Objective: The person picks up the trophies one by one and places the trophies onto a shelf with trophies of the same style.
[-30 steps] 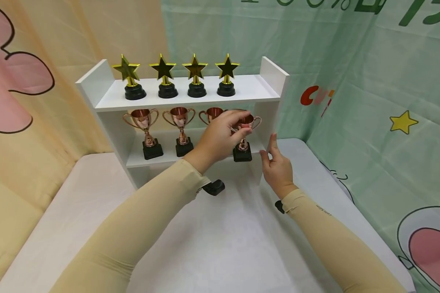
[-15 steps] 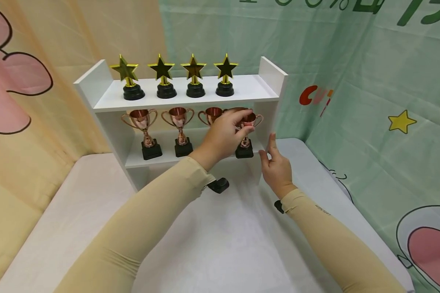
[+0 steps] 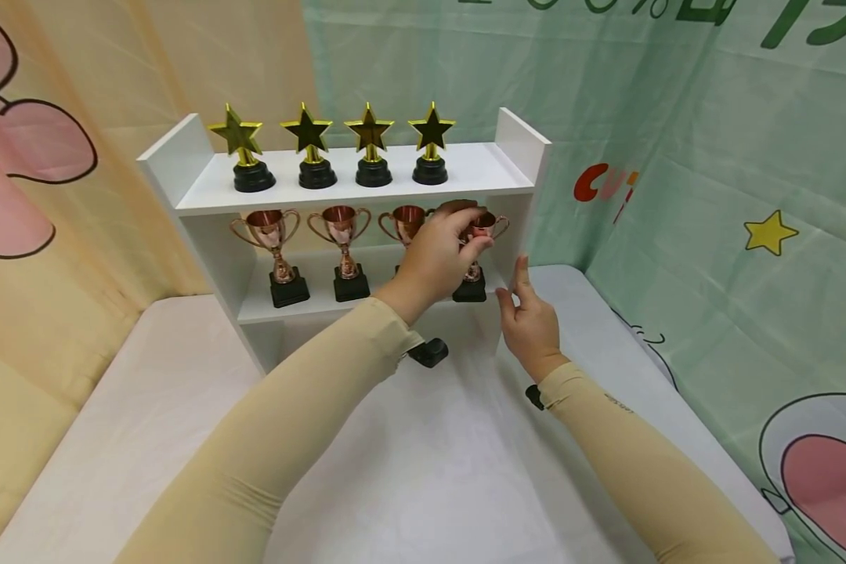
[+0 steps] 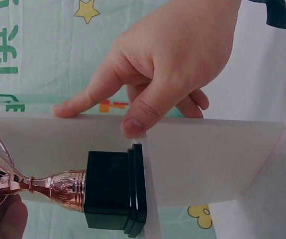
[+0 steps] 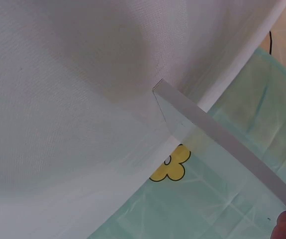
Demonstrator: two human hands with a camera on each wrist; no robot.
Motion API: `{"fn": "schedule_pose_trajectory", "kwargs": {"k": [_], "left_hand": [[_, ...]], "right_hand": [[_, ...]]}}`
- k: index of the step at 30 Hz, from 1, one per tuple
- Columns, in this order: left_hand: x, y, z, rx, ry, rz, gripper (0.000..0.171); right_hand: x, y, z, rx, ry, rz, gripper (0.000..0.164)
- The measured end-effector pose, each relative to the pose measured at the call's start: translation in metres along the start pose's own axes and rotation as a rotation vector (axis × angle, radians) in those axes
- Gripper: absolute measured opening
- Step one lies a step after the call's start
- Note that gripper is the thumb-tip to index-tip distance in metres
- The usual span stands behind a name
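At the right end of the middle shelf, my left hand (image 3: 433,266) grips a copper-coloured two-handled trophy cup (image 3: 471,290) by its bowl, fingers and thumb around it. In the left wrist view the cup's square black base (image 4: 110,189) stands at the shelf's front edge. My right hand (image 3: 533,329) holds the right side panel of the white shelf unit (image 3: 515,235), the thumb on its front edge and the index finger straight along it. Further left on this shelf stand more copper cups, one (image 3: 341,227) near the middle and another (image 3: 266,231) at the left.
On the top shelf stands a row of gold star trophies (image 3: 372,149) with round black bases. The unit rests on a white-covered table (image 3: 395,470). Printed curtains (image 3: 677,235) enclose the back and sides. A black device (image 3: 430,352) is strapped beneath my left wrist.
My left hand has moved the cup slightly back and to the right, and its base now sits further in on the shelf. The right hand has stayed at the side panel.
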State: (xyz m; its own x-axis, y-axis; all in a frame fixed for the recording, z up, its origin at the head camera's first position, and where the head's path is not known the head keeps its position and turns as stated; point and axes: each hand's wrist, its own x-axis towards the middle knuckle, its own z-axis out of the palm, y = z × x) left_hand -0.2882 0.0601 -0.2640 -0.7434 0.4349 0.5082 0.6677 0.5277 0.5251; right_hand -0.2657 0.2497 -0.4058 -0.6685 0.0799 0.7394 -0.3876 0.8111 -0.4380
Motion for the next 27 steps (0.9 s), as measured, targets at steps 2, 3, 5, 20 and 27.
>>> {"fn": "schedule_pose_trajectory", "kwargs": {"k": [2, 3, 5, 20, 27], "left_hand": [[0.001, -0.001, 0.001, -0.003, 0.005, -0.013, 0.050], [0.002, -0.001, 0.001, -0.006, 0.010, -0.014, 0.050], [0.002, -0.002, 0.002, -0.012, 0.017, -0.018, 0.049], [0.006, -0.004, 0.011, 0.028, 0.031, -0.007, 0.053], [0.006, -0.003, 0.011, 0.025, 0.021, -0.016, 0.054]], "right_hand": [[0.000, -0.001, 0.000, 0.001, -0.007, 0.009, 0.069], [0.000, -0.002, -0.001, 0.001, -0.008, 0.011, 0.068], [0.000, -0.002, -0.001, 0.002, -0.009, 0.016, 0.068], [0.001, -0.001, 0.000, 0.004, -0.003, 0.001, 0.068], [0.000, -0.001, 0.000, 0.009, -0.013, 0.019, 0.067]]}}
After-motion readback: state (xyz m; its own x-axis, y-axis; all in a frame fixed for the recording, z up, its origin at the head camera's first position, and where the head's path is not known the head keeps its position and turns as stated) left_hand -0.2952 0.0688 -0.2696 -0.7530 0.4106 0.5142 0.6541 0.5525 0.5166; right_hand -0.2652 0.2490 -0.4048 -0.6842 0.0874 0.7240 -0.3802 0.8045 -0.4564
